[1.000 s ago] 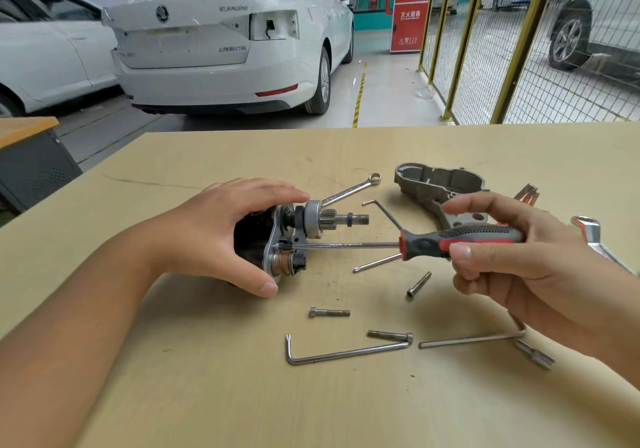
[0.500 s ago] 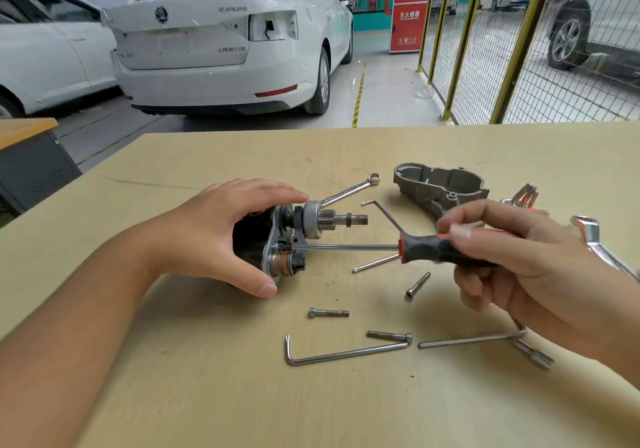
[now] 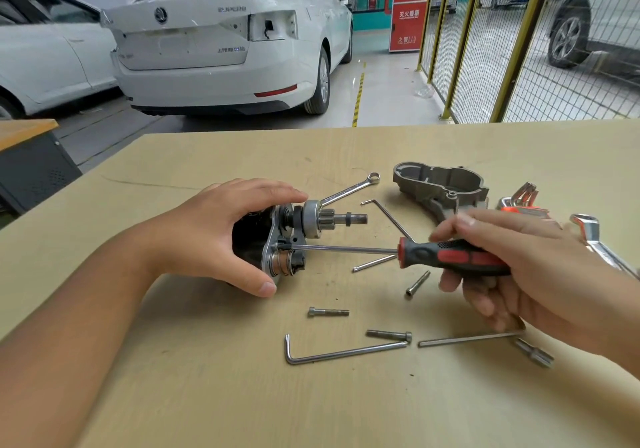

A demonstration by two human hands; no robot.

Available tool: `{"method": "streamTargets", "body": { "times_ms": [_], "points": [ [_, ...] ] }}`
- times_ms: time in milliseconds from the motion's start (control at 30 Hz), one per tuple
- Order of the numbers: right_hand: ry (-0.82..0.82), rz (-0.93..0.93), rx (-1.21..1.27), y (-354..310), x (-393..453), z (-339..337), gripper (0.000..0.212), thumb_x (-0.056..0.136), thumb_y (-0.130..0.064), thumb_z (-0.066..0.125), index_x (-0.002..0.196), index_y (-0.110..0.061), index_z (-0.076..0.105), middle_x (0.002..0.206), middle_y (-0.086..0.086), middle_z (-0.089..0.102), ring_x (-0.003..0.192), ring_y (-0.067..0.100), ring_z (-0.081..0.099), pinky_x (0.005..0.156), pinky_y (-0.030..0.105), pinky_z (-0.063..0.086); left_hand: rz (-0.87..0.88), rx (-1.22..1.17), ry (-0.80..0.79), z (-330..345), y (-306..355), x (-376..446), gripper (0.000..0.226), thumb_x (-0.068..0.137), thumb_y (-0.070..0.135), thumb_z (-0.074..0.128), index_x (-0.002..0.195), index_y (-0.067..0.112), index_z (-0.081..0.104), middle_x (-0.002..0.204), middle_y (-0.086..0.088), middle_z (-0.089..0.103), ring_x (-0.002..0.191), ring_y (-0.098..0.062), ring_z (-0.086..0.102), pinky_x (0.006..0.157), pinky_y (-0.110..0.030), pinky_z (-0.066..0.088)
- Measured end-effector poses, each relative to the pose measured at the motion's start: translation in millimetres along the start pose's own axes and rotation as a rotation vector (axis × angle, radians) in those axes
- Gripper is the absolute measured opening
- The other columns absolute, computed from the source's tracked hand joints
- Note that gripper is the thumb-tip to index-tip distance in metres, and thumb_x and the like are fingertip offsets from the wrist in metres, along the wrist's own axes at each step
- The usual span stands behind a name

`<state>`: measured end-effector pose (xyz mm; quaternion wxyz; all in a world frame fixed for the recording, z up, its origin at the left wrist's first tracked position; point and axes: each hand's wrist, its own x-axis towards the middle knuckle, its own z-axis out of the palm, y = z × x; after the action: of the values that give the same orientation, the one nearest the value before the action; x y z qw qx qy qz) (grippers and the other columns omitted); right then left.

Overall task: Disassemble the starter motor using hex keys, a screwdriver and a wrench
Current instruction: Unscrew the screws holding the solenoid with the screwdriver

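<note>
We clamp left fingers (image 3: 266, 286) around the starter motor (image 3: 277, 239), steadying it while right fingers (image 3: 450, 229) grip the screwdriver (image 3: 450, 257).

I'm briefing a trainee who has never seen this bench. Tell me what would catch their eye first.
The half-stripped starter motor at the middle of the table, steadied by the left hand, draws the eye first. Next comes the red and black screwdriver in the right hand, its tip set against the motor's end plate. Loose bolts and hex keys lie scattered in front, with the removed grey housing behind.
</note>
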<state>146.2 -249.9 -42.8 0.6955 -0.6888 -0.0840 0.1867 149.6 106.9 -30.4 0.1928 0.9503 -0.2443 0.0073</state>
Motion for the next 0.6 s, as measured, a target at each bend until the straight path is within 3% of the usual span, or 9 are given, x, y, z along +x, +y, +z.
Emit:
{"method": "streamTargets", "body": {
  "times_ms": [167,233,300,467,600],
  "points": [
    [-0.02,-0.111,0.103,1.5,1.8,-5.4,0.03,0.065,-0.018,0.08,0.093,-0.01,0.073,0.077,0.021,0.06,0.052,0.022,0.047,0.046,0.031,0.045,-0.013,0.0,-0.004,-0.3,0.8,0.1,0.106,0.048,0.067,0.085,0.147,0.056,0.046,0.152,0.042,0.036,0.146,0.013,0.029,0.116,-0.015,0.023],
    [-0.002,-0.128,0.16,3.6,2.8,-6.6,0.035,0.059,-0.009,0.081,0.093,-0.011,0.074,0.077,0.015,0.055,0.056,0.021,0.046,0.05,0.03,0.046,-0.013,-0.001,-0.006,-0.4,0.7,-0.3,0.107,0.049,0.067,0.085,0.147,0.055,0.046,0.152,0.042,0.036,0.146,0.013,0.029,0.115,-0.013,0.022],
    [-0.002,-0.116,0.168,3.9,2.4,-4.9,0.035,0.059,-0.011,0.082,0.093,-0.01,0.074,0.075,0.014,0.056,0.055,0.02,0.045,0.049,0.03,0.045,-0.011,-0.002,-0.005,-0.6,0.8,-0.5,0.107,0.049,0.067,0.085,0.147,0.056,0.046,0.151,0.044,0.036,0.145,0.014,0.029,0.113,-0.009,0.021],
    [0.036,-0.05,0.066,0.2,1.3,-2.0,0.046,0.07,-0.046,0.074,0.094,-0.006,0.07,0.075,0.028,0.065,0.041,0.022,0.042,0.04,0.025,0.037,-0.019,-0.002,-0.007,-1.2,-0.1,-0.6,0.109,0.048,0.067,0.085,0.149,0.054,0.046,0.151,0.045,0.035,0.145,0.016,0.027,0.113,-0.009,0.022],
    [-0.013,-0.116,0.134,2.4,1.7,-4.7,0.033,0.063,-0.019,0.081,0.094,-0.01,0.072,0.077,0.02,0.059,0.048,0.021,0.043,0.043,0.03,0.04,-0.013,-0.001,-0.007,-0.9,0.1,-0.7,0.108,0.048,0.068,0.084,0.148,0.055,0.046,0.15,0.046,0.035,0.145,0.016,0.027,0.111,-0.007,0.022]
  ]
}}
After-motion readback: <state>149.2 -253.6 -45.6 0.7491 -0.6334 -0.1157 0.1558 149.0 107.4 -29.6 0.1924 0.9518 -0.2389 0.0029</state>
